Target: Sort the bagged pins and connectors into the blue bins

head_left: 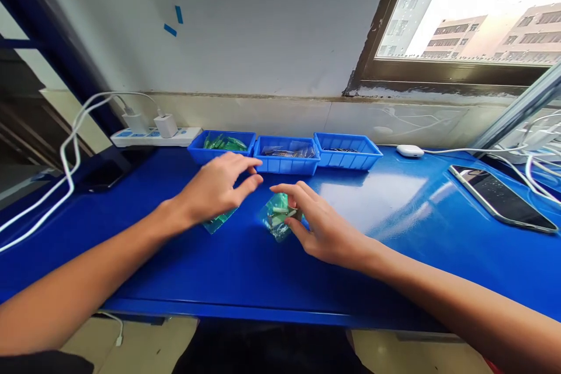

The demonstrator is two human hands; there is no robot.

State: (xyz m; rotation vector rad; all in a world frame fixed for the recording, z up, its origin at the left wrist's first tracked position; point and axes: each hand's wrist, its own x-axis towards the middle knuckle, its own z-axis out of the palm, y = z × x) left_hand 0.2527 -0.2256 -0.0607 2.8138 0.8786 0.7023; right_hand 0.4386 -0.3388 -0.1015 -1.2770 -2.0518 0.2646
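Head view shows us working at a blue bench with both bare hands over its middle. Our left hand is loosely spread, thumb and fingers parted with nothing between the tips, and it hangs over a green plastic packet that it partly covers. Our right hand curves like a C, its forefinger and thumb tips apart, at the right side of a translucent green bag holding pale, short cylindrical pieces. We cannot tell whether its curled fingers pinch the bag's edge or only rest beside it. The bag is to the right of the packet, apart from it.

Beyond our hands, three blue plastic bins stand in a row near the wall: the left bin holds green packets, the middle bin clear plastic bags, and the right bin small dark pieces too fine to identify. Left of them we see a white power strip with two white chargers plugged in. On the right side of the bench lie a white earbud case and, nearer us, a smartphone with a dark screen, below the window.
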